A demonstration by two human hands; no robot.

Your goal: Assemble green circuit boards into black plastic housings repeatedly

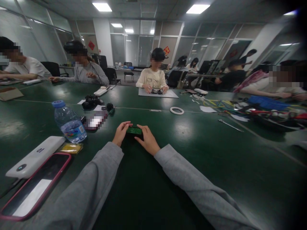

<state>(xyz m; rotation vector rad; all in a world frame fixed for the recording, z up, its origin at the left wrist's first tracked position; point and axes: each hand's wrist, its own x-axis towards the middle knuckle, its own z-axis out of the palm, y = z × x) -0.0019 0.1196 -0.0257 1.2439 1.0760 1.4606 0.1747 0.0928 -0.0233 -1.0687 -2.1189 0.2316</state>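
Head view, green board: a small green circuit board (pixel 133 130) with pale markings sits between the two hands, near the middle of the dark green table (pixel 192 153); dark area along its lower side, casing or shadow, cannot tell which. Whether it touches the tabletop: cannot tell.
Left hand: the left hand (pixel 121 132) is closed on the board's left end, thumb and fingers close together, narrow grip.
Right hand: the right hand (pixel 147 140) spans the board's right end, fingers at the far edge, thumb set apart at the near side; grip wider than the left, holding the same board.
Sleeves: grey sleeves (pixel 192 185) to both wrists, forearms converging on the board.
Bottle: clear plastic bottle (pixel 72 126), blue cap, partly filled, leaning in the view, left of the hands.
Left edge: white device (pixel 35 156) beside a pink-rimmed phone (pixel 35 188); yellow packet (pixel 71 148) just beside the bottle's base.
Beyond bottle: second phone (pixel 96 121), lying near a black tangle of parts (pixel 92 102).
Ring: white ring (pixel 177 111) flat on the table, beyond the hands to the right.
Right side: slim metal tool (pixel 230 125) near a heap of cables with a blue tray (pixel 268 103).
Opposite: co-worker in a cream top (pixel 153 78), both hands at dark parts on a white sheet (pixel 171 93).
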